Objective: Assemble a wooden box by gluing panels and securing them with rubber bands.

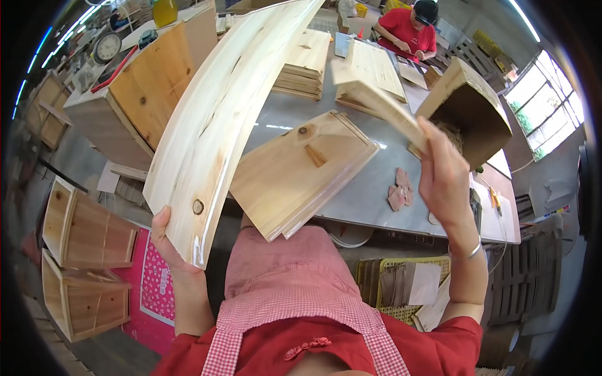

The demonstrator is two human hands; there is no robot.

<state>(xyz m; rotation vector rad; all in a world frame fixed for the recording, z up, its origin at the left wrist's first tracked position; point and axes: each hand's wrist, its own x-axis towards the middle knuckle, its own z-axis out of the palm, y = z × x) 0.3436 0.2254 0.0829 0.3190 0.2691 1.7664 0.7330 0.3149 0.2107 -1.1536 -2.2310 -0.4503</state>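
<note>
Knotty wood panel (210, 119), glossy-edged, in left hand (170, 254).

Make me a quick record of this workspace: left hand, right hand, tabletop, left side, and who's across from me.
Left hand: grips the near end of a long pale board
Right hand: holds a smaller board, raised, motion-blurred
Tabletop: grey table with a knotted panel reaching past the near edge, pinkish scraps, stacked boards
Left side: wooden box-like pieces beside a pink sheet
Across: co-worker in red top, dark cap
</note>
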